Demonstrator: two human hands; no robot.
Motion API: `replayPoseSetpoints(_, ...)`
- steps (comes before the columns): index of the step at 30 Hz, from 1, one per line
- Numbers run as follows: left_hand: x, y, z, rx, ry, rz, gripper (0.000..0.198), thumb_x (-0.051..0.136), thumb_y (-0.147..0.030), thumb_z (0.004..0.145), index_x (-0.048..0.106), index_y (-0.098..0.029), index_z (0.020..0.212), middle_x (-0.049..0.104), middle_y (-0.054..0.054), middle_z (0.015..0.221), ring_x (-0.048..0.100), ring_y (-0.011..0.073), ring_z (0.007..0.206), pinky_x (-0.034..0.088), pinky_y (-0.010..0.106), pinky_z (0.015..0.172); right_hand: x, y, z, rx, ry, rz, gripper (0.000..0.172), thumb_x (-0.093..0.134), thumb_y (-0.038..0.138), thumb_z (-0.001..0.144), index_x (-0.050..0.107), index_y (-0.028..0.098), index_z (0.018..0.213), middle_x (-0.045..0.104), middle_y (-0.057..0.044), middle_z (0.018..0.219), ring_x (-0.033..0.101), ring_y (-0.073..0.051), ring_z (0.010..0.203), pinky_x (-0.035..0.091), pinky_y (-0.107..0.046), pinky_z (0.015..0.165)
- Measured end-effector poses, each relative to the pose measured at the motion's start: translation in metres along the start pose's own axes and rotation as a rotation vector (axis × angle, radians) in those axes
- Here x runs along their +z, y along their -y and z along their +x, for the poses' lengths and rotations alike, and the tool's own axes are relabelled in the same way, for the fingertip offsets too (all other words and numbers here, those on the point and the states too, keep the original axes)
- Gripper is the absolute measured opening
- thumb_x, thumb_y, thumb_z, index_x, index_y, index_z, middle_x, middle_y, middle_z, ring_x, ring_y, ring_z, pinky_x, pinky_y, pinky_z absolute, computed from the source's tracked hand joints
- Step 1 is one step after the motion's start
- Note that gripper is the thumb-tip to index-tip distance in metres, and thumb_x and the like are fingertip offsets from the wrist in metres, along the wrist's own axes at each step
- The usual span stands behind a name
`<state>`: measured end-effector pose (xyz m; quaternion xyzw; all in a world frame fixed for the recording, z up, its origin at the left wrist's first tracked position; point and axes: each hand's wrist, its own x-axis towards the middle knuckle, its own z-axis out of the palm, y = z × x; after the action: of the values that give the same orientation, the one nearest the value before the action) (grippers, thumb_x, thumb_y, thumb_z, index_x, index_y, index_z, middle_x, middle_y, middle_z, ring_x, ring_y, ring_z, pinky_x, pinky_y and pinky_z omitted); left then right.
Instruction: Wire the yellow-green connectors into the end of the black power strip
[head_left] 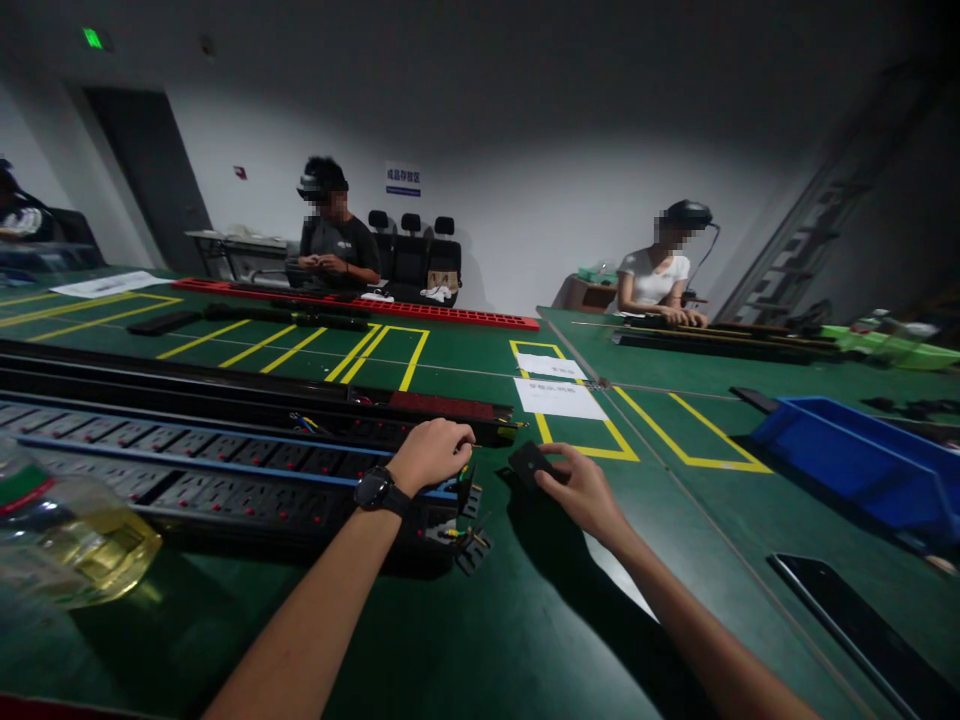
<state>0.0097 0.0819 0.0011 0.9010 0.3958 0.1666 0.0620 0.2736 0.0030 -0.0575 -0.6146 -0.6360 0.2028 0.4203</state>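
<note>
A long black power strip (225,470) with several sockets lies across the green table (525,620) in front of me. My left hand (431,452), with a black watch on the wrist, rests closed on the strip's right end, where loose wires and an open end show. Just right of that end, my right hand (581,492) pinches a small black end cap (529,462) against the table.
A plastic bottle (67,535) of yellowish liquid stands at the near left. More black strips lie behind the first one. A blue bin (855,455) sits at the right, white papers (559,398) lie in yellow-marked boxes, and two other people work at the far side.
</note>
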Motion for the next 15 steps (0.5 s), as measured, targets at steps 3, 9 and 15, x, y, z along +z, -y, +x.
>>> replayPoseSetpoints(3, 0.0, 0.0, 0.0, -0.001, -0.005, 0.001, 0.028, 0.054, -0.025, 0.094, 0.079, -0.024, 0.106, 0.081, 0.006, 0.106, 0.074, 0.0253, 0.102, 0.056, 0.035, 0.092, 0.011, 0.008, -0.003, 0.004, -0.038, -0.036, 0.033, 0.06, 0.04, 0.083, 0.068, 0.022, 0.11, 0.078, -0.002, 0.074, 0.068, -0.024, 0.058, 0.047, -0.032, 0.055)
replayPoseSetpoints(9, 0.0, -0.001, -0.001, -0.014, -0.016, 0.007, 0.027, 0.054, -0.023, 0.093, 0.079, -0.023, 0.105, 0.081, 0.007, 0.105, 0.075, 0.0262, 0.1, 0.056, 0.036, 0.09, 0.043, 0.025, 0.007, -0.059, -0.093, -0.124, 0.024, 0.059, 0.039, 0.091, 0.072, 0.024, 0.105, 0.077, -0.002, 0.07, 0.07, -0.025, 0.06, 0.045, -0.032, 0.056)
replayPoseSetpoints(15, 0.001, -0.001, 0.0, -0.044, -0.022, -0.004, 0.026, 0.056, -0.024, 0.092, 0.079, -0.024, 0.105, 0.082, 0.007, 0.103, 0.076, 0.0262, 0.099, 0.057, 0.035, 0.09, 0.062, 0.034, 0.025, -0.048, -0.182, -0.373, 0.018, 0.063, 0.029, 0.091, 0.077, 0.024, 0.1, 0.079, -0.005, 0.082, 0.075, -0.025, 0.075, 0.048, -0.031, 0.064)
